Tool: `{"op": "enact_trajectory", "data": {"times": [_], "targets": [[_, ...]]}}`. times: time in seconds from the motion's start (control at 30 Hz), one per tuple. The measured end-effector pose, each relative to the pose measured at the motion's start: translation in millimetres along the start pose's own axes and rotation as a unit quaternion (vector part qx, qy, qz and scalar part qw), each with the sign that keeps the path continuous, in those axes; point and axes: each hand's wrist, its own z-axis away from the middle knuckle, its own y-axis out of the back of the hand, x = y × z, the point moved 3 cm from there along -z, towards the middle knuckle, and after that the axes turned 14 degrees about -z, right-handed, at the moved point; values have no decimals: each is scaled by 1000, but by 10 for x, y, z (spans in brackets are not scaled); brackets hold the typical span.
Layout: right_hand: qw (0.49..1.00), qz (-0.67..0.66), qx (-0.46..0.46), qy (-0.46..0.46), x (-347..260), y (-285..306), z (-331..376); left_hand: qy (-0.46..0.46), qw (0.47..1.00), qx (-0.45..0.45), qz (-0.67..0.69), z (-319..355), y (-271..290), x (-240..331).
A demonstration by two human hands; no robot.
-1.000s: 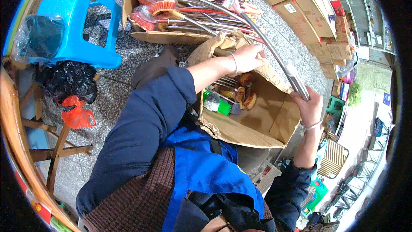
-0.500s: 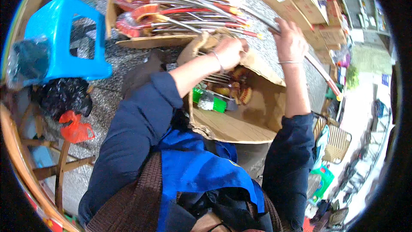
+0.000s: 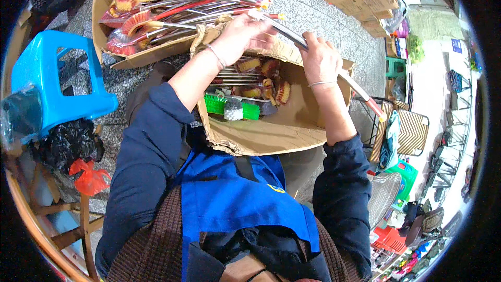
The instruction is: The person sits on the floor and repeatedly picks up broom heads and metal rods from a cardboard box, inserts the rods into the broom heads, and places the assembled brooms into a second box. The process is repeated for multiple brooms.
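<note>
Holding one long metal brush handle (image 3: pixel 334 65) closed in both the left hand (image 3: pixel 242 34) and right hand (image 3: pixel 318 60) above the near cardboard box (image 3: pixel 271 133), the person has many brushes already piled in the far box (image 3: pixel 130 55), several left below.

Long metal handle (image 3: pixel 334 68), silver with a red tip, held level across the open cardboard box (image 3: pixel 271 130) of brushes, both hands gripping it.
</note>
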Motion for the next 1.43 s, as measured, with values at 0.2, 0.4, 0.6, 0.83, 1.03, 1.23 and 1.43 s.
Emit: {"op": "enact_trajectory", "data": {"times": [0.2,0.4,0.6,0.83,1.03,1.23,1.43], "targets": [[998,-18,39,38,-84,-80,179,10,999,-24,47,7,161,-18],[998,-58,39,6,77,67,354,10,995,65,78,-48,387,-24],[987,-136,0,-82,570,371,951,-2,998,57,17,-70,480,7],[957,-112,-113,-244,1122,553,1858,-47,993,101,-30,11,292,210],[958,-115,-143,-219,1252,490,1967,-17,988,121,-96,-23,315,162],[966,-179,-184,-37,1176,406,1878,-51,978,141,-143,-33,220,199],[954,-20,-280,-103,1325,-70,1841,-44,978,92,-180,-46,151,216]]}}
